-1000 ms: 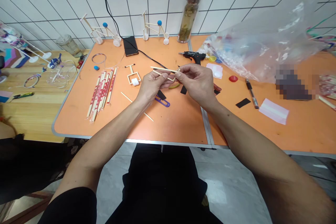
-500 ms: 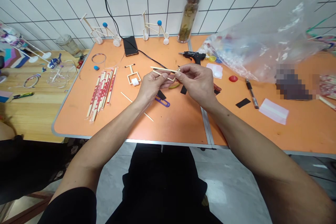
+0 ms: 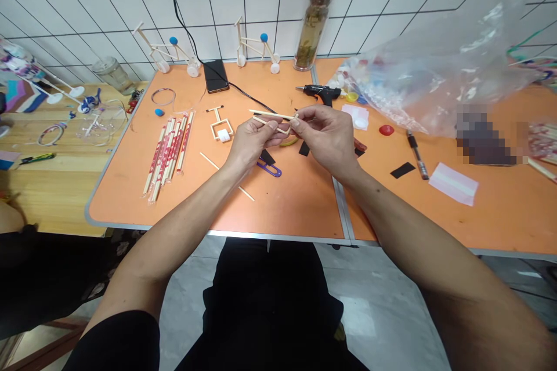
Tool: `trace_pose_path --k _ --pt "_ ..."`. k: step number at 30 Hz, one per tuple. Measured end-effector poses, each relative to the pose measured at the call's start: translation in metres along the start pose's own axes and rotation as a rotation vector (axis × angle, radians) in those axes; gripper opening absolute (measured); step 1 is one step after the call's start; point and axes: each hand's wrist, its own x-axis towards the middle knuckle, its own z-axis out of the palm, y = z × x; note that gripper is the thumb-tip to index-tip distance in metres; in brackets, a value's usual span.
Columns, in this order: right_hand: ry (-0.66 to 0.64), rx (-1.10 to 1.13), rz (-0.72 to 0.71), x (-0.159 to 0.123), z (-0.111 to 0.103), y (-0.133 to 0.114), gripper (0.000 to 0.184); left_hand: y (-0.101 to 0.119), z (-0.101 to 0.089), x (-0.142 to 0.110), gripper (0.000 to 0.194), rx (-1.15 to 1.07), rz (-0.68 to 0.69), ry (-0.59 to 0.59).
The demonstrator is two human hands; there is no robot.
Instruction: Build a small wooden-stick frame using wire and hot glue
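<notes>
Above the orange table, my left hand (image 3: 256, 138) and my right hand (image 3: 326, 134) meet over a small frame of thin wooden sticks (image 3: 272, 113). My left thumb and fingers pinch one of its sticks. The right thumb and forefinger close on the frame's other end, where sticks join. Below my hands lie a purple-handled cutter (image 3: 270, 169), partly hidden, and a black piece (image 3: 304, 149). Left of them rests a small T-topped stick frame (image 3: 219, 119) with a white roll (image 3: 223, 135) in it. A loose thin stick (image 3: 246, 193) passes under my left forearm.
Wrapped chopsticks (image 3: 169, 153) lie on the left. Two stick tricycle models (image 3: 256, 46) stand at the back beside a phone (image 3: 216, 76) and a tall glass bottle (image 3: 314, 23). A glue gun (image 3: 321, 93), a plastic bag (image 3: 418, 69) and a pen (image 3: 418, 155) are to the right.
</notes>
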Motion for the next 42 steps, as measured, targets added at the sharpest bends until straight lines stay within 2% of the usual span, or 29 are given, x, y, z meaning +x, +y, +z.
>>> trace_pose_path --k 8,16,30,33,38,42 --pt "0.006 0.006 0.010 0.000 0.001 0.000 0.027 0.000 0.000 0.000 0.017 -0.005 0.007 -0.008" --pt "0.013 -0.006 0.031 0.000 0.001 0.000 0.040 0.000 0.001 0.000 0.019 0.001 -0.009 0.013" --pt "-0.008 -0.019 0.029 0.000 0.000 -0.001 0.042 -0.002 -0.001 0.001 0.017 -0.002 -0.002 -0.007" --pt "-0.025 0.016 0.044 0.000 -0.001 -0.001 0.041 -0.002 -0.002 0.001 0.016 0.026 -0.031 0.012" --pt "-0.036 0.062 0.056 0.000 -0.002 -0.003 0.041 0.002 -0.005 0.003 0.003 0.146 -0.095 0.095" --pt "-0.044 0.060 0.086 0.000 -0.004 -0.008 0.041 0.005 -0.009 0.006 0.005 0.261 -0.093 0.140"
